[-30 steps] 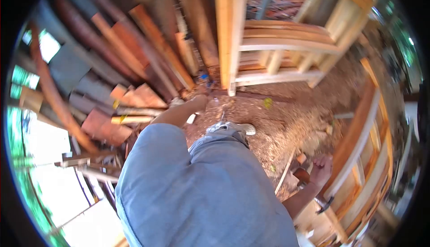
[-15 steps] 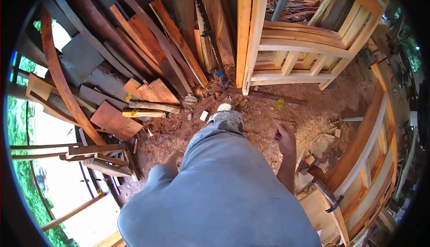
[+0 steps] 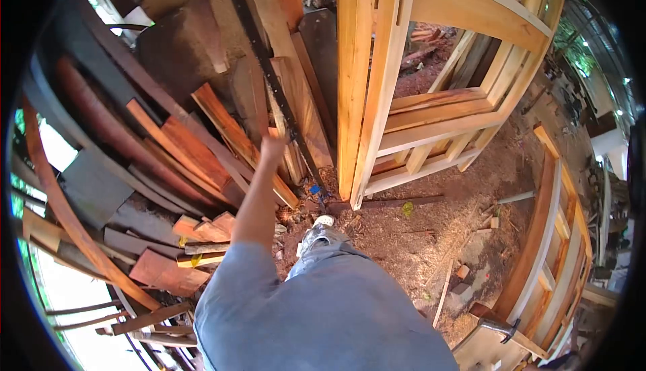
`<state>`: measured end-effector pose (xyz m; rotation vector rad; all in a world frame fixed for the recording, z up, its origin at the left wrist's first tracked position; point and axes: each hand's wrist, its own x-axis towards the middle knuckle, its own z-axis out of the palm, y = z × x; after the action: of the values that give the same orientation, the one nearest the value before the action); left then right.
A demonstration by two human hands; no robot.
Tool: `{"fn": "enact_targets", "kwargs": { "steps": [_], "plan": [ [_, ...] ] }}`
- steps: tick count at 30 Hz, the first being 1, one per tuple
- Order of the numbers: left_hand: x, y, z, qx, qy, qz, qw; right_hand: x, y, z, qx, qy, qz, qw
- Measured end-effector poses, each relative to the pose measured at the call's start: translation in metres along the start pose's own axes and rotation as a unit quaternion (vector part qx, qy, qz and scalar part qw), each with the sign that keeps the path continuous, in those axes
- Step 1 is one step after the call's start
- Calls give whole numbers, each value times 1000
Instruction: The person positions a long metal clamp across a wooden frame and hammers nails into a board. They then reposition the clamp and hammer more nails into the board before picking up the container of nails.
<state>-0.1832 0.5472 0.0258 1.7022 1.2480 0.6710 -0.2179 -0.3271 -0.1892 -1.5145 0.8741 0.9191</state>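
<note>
My left hand (image 3: 272, 147) reaches forward, arm stretched out, over the leaning wooden planks (image 3: 296, 95). It is beside a long dark bar (image 3: 269, 75) that has a blue part (image 3: 315, 189) at its lower end. The fingers are blurred and point away, so any grip or contact cannot be made out. My right hand is hidden below the shirt's right side. To the right of the bar stands a pale wooden frame (image 3: 441, 128) with curved rails and slats.
Curved boards (image 3: 101, 108) lean at the left. Short offcuts (image 3: 168, 271) lie below them. A second slatted frame (image 3: 531, 256) is at the right, with a hammer (image 3: 498, 324) near its lower end. Wood shavings (image 3: 404, 243) cover the ground. My shoe (image 3: 323, 221) is at centre.
My left hand has moved from beside my body forward to the planks. My right hand has gone out of view. The view has shifted, and the upright frame appears lower and nearer.
</note>
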Motion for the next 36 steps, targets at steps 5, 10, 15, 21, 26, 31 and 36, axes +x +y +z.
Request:
{"fn": "enact_targets", "kwargs": {
  "steps": [5,10,15,21,26,31,36],
  "plan": [
    [228,72,-15,-69,178,178,965,-130,0,82,18,102,29,994],
    [343,98,-30,-132,94,-114,980,-197,-4,138,46,143,31,988],
    [355,63,-7,-153,115,-145,971,-241,0,168,75,200,52,976],
    [222,105,-2,-155,266,53,950,-248,-19,180,47,240,62,968],
    [33,157,-8,-243,208,10,947,-222,-8,203,87,233,-11,969],
    [-11,95,7,-193,207,-38,958,-182,-28,216,-36,193,-44,980],
    [-23,61,13,-436,43,84,895,-40,-2,151,-184,-59,-124,973]
  ]
}}
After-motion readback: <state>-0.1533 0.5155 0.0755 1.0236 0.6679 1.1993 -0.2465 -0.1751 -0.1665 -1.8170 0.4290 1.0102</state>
